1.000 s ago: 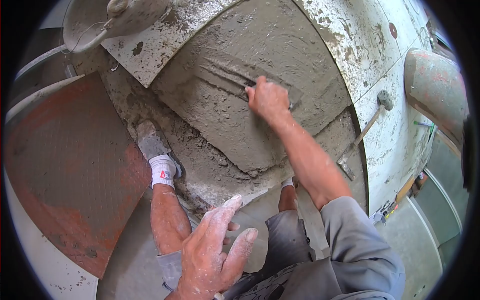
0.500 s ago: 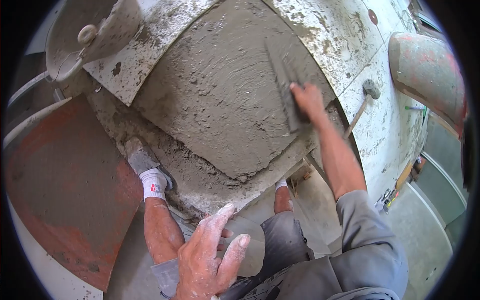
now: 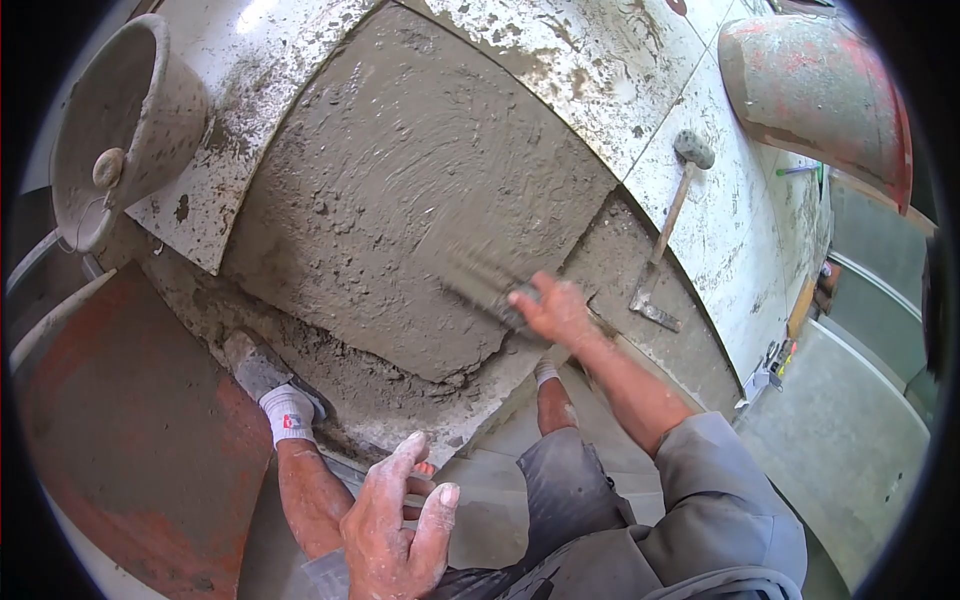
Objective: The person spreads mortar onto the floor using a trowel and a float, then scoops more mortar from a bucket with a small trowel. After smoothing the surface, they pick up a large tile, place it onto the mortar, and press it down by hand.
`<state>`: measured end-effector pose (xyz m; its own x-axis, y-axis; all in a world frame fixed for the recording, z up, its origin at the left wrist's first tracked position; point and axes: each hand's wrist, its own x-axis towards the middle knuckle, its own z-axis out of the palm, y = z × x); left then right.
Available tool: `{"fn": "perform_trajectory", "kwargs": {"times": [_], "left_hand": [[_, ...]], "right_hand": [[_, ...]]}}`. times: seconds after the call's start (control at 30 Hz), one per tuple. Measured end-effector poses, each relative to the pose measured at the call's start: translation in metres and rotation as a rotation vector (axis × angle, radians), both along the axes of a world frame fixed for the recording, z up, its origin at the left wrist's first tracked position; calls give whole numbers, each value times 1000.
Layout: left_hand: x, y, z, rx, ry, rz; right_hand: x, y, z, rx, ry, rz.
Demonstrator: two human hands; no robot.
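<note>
My right hand [image 3: 555, 308] is closed around the grip of a flat trowel [image 3: 480, 288], whose blade is smeared by motion. The blade lies on a bed of wet grey mortar [image 3: 390, 180], near its lower right edge. Curved smoothing marks run across the mortar, while its left part and front edge look rough and crumbly. My left hand [image 3: 395, 530], coated in pale dust, hangs in front of my body with fingers apart and nothing in it.
White mortar-splashed tiles [image 3: 690, 60] border the bed. A mallet [image 3: 694, 150] lies at the right, near a tipped red tub [image 3: 815, 95]. At the left are a dirty bucket [image 3: 185, 100] and a red, mortar-smeared panel [image 3: 140, 420]. My shoe [image 3: 255, 365] stands by the bed's edge.
My right hand has swept the trowel toward me and to the left over the mortar, and the blade has turned. The camera view has shifted; my left hand keeps its pose.
</note>
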<state>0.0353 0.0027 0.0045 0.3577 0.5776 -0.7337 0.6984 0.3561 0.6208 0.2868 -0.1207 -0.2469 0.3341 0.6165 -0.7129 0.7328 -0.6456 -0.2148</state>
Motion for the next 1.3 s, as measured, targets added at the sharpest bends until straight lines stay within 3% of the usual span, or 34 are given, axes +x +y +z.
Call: {"fn": "perform_trajectory", "kwargs": {"times": [0.17,0.3,0.37,0.57,0.87,0.97,1.13,1.23,1.3], "left_hand": [[3,1,-2,135,-69,-85],[12,-2,-5,-14,-37,-8],[17,-4,-10,79,-58,-85],[41,-11,-15,9,-9,-85],[53,-19,-25,47,-60,-154],[47,-21,-28,83,-17,-235],[40,-21,-20,-7,7,-114],[31,-20,-17,44,-4,-150],[21,-10,-14,80,-1,-183]], "right_hand": [[95,39,-9,68,-129,-197],[141,66,-36,129,-256,-54],[142,73,-40,137,-285,-9],[134,44,-31,94,-206,1],[69,-54,-7,-123,-25,-5],[67,-58,-1,-18,27,-62],[108,1,6,210,1,-120],[141,58,-8,122,-33,-140],[147,91,-24,123,-134,5]]}}
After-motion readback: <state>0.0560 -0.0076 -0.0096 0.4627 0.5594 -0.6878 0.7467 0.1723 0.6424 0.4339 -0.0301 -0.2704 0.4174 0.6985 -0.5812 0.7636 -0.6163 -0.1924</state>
